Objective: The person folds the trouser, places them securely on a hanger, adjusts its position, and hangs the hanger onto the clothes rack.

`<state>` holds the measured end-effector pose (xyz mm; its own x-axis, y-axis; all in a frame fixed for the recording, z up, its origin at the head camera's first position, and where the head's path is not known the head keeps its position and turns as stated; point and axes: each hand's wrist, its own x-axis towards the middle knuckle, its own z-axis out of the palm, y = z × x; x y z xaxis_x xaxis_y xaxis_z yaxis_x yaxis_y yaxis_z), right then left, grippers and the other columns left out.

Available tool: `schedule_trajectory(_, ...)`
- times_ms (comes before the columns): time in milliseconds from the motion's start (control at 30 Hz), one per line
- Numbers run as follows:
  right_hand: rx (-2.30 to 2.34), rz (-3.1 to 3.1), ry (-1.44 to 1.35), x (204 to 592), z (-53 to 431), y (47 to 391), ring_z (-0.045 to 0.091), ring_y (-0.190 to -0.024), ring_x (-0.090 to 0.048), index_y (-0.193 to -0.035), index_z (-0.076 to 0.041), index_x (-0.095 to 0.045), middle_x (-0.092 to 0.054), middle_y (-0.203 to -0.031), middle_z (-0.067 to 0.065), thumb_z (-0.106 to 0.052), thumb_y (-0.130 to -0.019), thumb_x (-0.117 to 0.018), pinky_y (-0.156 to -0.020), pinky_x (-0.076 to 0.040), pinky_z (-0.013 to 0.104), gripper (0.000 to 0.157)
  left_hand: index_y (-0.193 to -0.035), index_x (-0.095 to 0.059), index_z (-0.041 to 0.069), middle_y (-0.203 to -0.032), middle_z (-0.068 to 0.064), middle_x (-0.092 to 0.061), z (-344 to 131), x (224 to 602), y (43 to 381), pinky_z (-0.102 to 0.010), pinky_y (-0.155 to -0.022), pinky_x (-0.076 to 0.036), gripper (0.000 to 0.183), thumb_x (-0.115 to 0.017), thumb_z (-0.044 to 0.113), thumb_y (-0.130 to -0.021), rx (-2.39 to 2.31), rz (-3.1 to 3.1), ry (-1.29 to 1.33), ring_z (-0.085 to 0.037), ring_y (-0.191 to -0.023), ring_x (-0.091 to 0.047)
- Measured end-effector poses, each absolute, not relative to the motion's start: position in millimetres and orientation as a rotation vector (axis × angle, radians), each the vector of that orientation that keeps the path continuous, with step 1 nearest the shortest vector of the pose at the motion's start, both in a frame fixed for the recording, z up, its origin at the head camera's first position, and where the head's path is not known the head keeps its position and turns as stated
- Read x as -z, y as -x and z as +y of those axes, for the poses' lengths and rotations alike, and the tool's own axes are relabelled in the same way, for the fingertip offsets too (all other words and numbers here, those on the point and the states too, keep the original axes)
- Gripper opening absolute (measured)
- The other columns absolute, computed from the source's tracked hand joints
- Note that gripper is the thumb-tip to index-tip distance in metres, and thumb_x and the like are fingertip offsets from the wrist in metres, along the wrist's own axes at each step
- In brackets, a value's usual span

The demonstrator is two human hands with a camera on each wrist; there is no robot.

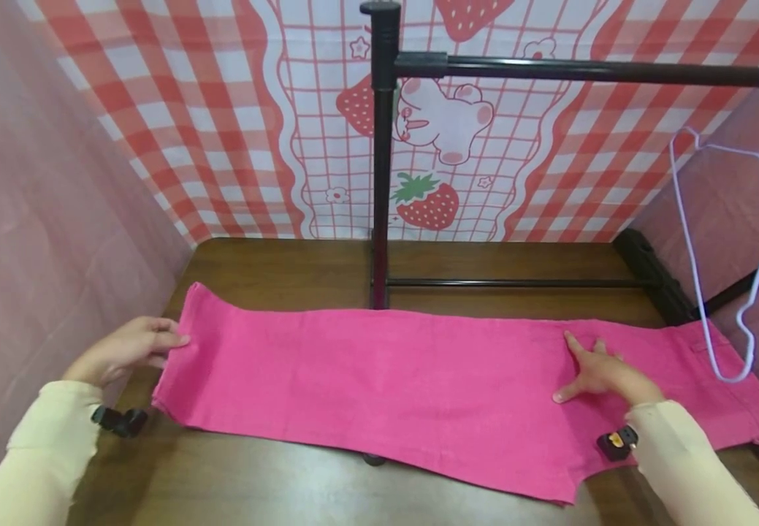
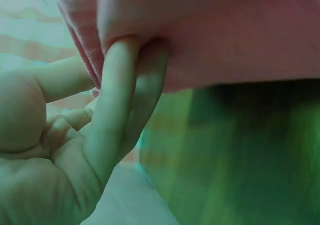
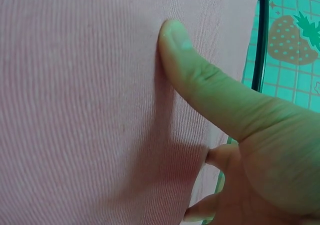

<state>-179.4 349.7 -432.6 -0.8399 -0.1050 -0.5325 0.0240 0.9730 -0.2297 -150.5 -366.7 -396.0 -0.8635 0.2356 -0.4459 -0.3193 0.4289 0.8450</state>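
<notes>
A pair of bright pink trousers, folded lengthwise, lies across the table with the leg hems at the left and the waistband at the right. At the hem end, my left hand pinches the edge of the cloth. The left wrist view shows its thumb on one side of the hem and fingers on the other. Near the crotch, my right hand rests on the trousers with fingers and thumb spread. Up close, its thumb lies along the ribbed-looking fabric.
A black garment rack stands on the brown wooden table, its foot running under the trousers. A lilac hanger overlaps the waist end in the head view. Behind is a red-checked strawberry curtain; pink cloth hangs at the left.
</notes>
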Motion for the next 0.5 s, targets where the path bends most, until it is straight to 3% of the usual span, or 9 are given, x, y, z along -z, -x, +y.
schedule_trajectory(200,0.302,2.565,0.066,433,348,178,0.083,-0.115,-0.012,-0.147,0.009,-0.005,0.000,-0.132,0.058,-0.062,-0.061,-0.082,-0.093,-0.021,0.085,0.136,-0.100,-0.057,0.004,-0.087,0.007,-0.067,-350,386,151,-0.030,-0.075,-0.060,0.007,-0.051,0.008,-0.099,-1.561,2.082,-0.013,-0.007,-0.081,-0.069)
schedule_trajectory(500,0.327,2.559,0.054,435,349,178,0.082,-0.115,-0.012,-0.148,0.009,-0.003,0.001,-0.133,0.057,-0.062,-0.061,-0.082,-0.093,-0.022,0.085,0.137,-0.103,-0.055,-0.001,-0.089,0.004,-0.066,-319,373,150,-0.032,-0.076,-0.060,0.011,-0.055,0.009,-0.098,-1.601,2.072,-0.076,-0.009,-0.083,-0.069)
